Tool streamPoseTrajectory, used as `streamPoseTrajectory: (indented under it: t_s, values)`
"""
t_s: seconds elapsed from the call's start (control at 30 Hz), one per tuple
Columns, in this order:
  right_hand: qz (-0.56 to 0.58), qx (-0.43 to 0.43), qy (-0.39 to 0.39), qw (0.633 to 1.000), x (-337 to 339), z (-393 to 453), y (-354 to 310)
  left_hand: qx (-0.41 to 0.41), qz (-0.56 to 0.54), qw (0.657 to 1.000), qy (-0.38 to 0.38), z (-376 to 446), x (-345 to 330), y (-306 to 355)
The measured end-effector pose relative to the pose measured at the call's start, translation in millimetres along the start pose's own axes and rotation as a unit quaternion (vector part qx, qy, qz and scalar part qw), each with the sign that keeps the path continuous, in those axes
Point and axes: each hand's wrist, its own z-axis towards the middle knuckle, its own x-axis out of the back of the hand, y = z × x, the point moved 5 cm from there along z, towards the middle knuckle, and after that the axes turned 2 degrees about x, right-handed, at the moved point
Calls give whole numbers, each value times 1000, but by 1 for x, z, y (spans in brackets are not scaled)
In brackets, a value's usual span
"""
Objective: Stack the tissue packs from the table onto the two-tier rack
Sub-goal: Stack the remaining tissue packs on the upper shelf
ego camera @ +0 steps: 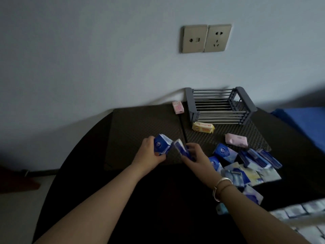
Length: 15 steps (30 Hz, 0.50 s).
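Hands meet over the middle of the dark table [84,173] — left hand [149,152] has its fingers curled round a blue tissue pack [161,144], right hand [194,155] pinches a second blue pack [181,149] between thumb and fingers. The two packs nearly touch at their near ends, both lifted just above the brown woven mat [140,124]. Bracelets [220,188] sit on the right wrist.

Grey two-tier rack [219,107] stands at the far side of the table against the wall, metal rods running across both levels, no packs seen on it. Small pink pack [178,107] lies just left of the rack, near the wall. Yellow pack [203,127] lies just in front of the rack, pink soft pack [236,140] further right and nearer the person. Heap of blue-and-white packs [246,166] is spread on the table to the right of the right hand, some overlapping, edges blurred — count cannot be told. Double wall socket [205,38] is mounted on the wall above the rack. Blue cloth [302,124] shows at the right edge.
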Motion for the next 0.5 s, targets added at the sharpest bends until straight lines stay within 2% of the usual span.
streamPoseTrajectory:
  t_s: [0.07, 0.23, 0.5]
  values:
    - [162, -26, -14, 986, 4, -28, -26, -26, -56, 998, -5, -31, 15, 24]
    - [342, 21, -4, 939, 34, -115, -96, -155, -117, 981, 1, -127, 44, 98]
    - [325, 88, 151, 929, 158, -249, -170, -328, -121, 936, 48, -252, 49, 254]
